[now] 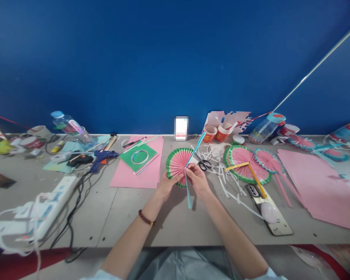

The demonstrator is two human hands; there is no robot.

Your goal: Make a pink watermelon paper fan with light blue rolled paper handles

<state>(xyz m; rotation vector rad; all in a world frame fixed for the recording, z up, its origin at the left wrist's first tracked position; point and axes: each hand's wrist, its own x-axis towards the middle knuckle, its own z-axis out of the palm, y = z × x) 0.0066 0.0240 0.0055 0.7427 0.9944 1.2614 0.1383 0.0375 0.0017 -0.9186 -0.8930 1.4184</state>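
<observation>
A pleated pink paper fan with a green rim (176,162), shaped like a half watermelon, is held just above the grey table (125,217). My left hand (168,183) grips its lower edge with closed fingers. My right hand (196,178) pinches the fan's centre where two light blue sticks (188,194) meet; one stick points down toward me, the other slants up to the right.
Finished watermelon fans (244,163) lie to the right with scissors (204,165), white paper strips, a phone (269,212) and pink sheets (320,186). To the left are pink paper (140,171), a blue glue gun (103,157), a power strip (51,202) and cables. Cups and bottles line the blue wall.
</observation>
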